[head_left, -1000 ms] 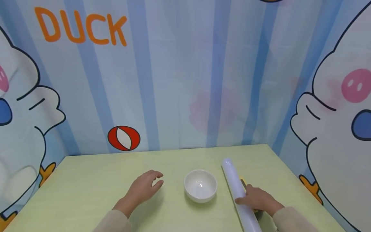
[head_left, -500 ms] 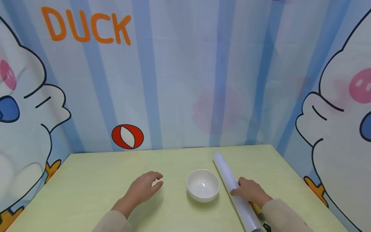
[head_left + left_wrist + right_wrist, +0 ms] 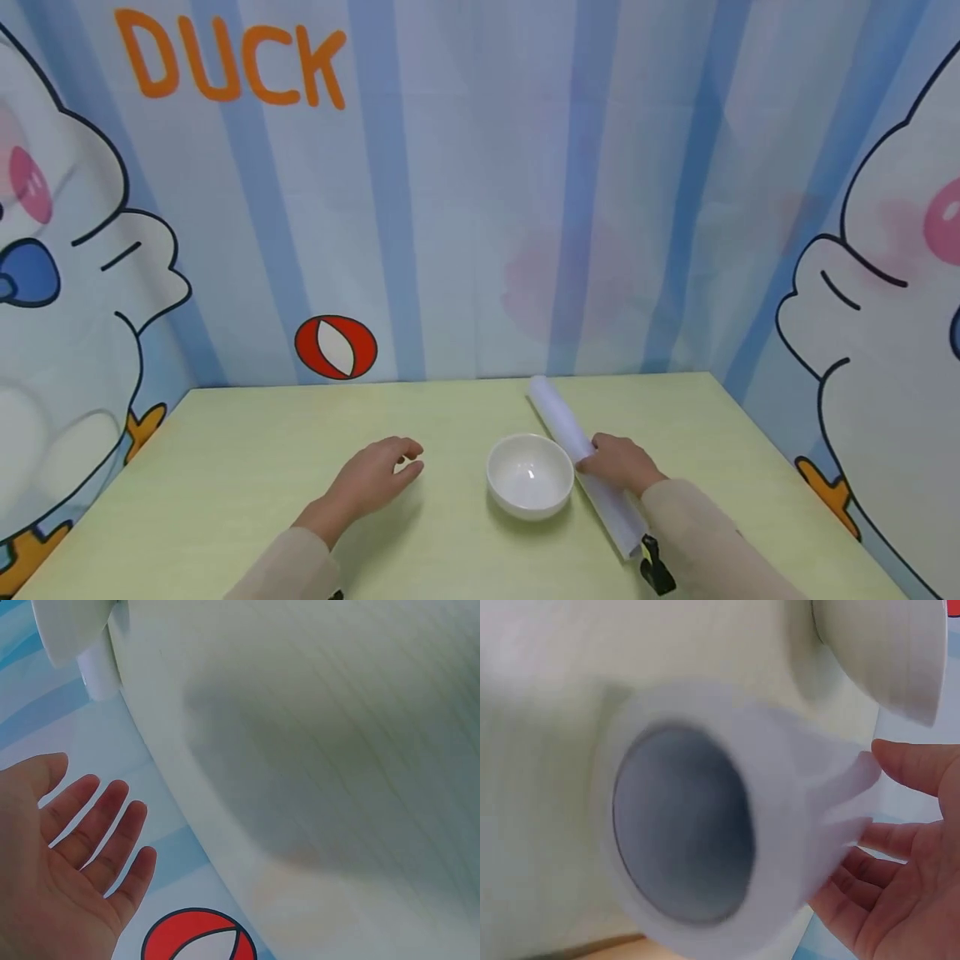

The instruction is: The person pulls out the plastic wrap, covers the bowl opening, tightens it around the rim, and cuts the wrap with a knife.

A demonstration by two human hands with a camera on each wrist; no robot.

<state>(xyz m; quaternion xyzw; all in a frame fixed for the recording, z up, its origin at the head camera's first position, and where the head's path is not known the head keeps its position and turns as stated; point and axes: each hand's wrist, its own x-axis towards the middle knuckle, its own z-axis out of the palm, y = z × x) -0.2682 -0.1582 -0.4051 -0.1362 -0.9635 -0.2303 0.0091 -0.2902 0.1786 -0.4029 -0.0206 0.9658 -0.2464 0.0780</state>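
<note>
A pale, glossy roll of cling film (image 3: 557,415) lies slantwise on the table, its far end near the back edge. My right hand (image 3: 621,463) grips it around the middle, thumb on the left side and fingers on the right. In the right wrist view, the hollow end of the roll (image 3: 791,776) faces the camera, with the hand (image 3: 907,862) behind it. Close to its left side stands a white bowl (image 3: 525,505). Left of the bowl, my left hand (image 3: 369,477) hovers with loosely bent fingers, holding nothing; the left wrist view shows its palm (image 3: 67,892).
The pale yellow-green table (image 3: 285,450) meets a striped blue cloth backdrop (image 3: 480,208) printed with cartoon ducks. A blurred orange-brown object (image 3: 622,949) shows at the bottom of the right wrist view. The right sleeve (image 3: 712,542) covers the table's near right part.
My right hand has shifted the roll leftward and away from me, closer to the bowl. A yellow and black object beside the roll is now out of sight in the head view. The left hand stays put.
</note>
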